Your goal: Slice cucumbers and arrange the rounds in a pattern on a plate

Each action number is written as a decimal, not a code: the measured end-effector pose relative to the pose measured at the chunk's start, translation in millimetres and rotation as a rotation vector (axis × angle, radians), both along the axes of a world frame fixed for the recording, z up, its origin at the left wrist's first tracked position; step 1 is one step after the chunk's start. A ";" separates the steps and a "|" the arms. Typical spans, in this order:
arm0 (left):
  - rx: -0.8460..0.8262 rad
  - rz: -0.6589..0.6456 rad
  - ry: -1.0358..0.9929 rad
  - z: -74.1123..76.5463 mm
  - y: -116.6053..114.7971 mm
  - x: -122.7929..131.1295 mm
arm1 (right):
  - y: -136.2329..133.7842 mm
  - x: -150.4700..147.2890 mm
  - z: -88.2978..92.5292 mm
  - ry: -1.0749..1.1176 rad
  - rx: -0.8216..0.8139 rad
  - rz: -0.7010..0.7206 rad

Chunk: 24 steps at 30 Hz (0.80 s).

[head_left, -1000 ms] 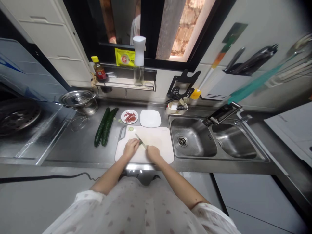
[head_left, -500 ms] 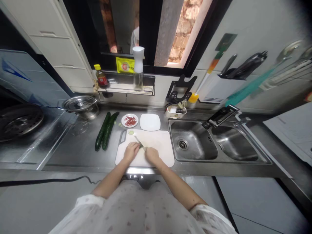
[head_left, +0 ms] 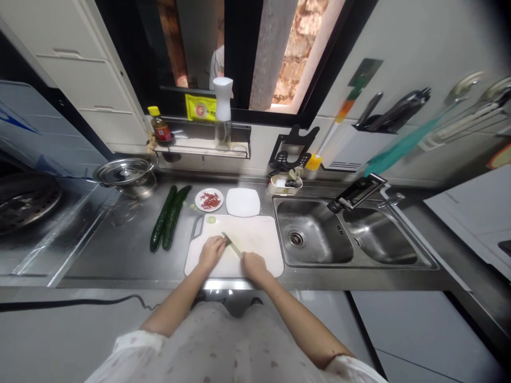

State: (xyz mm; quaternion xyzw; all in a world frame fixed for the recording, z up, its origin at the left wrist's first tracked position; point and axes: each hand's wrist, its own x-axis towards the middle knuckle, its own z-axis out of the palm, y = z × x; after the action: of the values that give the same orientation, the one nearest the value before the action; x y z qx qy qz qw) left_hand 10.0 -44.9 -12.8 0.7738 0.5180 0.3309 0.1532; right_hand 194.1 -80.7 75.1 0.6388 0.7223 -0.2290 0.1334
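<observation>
On the white cutting board [head_left: 261, 234], my right hand [head_left: 255, 268] is closed round the handle of a knife [head_left: 233, 246], its blade slanting away to the upper left. My left hand [head_left: 211, 252] has its fingers bent over a dark green cucumber piece [head_left: 228, 241] beside the blade; most of that piece is hidden. A few pale cucumber slices [head_left: 211, 219] lie at the board's upper left. Two whole cucumbers [head_left: 171, 218] rest side by side on the counter left of the board.
Behind the board stand a small plate of chopped red bits [head_left: 209, 200] and a white square plate [head_left: 242, 202]. A double sink [head_left: 315, 258] adjoins on the right. A lidded steel pot [head_left: 130, 173] stands back left. A rack [head_left: 199, 151] holds bottles above.
My right hand has drawn back a little to the lower right with the knife, baring more of the blade. The left hand stays at the cucumber piece. The whole view has shifted slightly.
</observation>
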 end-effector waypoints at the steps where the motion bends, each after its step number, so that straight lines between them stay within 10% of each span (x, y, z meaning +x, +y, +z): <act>1: -0.001 0.001 -0.002 -0.1 -0.1 0.1 | 0.9 -0.6 0.2 0.000 -0.001 -0.001; 24: 0.033 -0.017 0.036 -0.8 0.8 -0.7 | 25.5 -22.3 11.3 0.024 0.002 0.024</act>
State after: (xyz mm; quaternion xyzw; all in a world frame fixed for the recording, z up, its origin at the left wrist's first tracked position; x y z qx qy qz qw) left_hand 9.3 -44.1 -13.6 0.7865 0.5084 0.3240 0.1339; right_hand 171.7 -55.2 86.4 0.6274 0.7317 -0.2341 0.1268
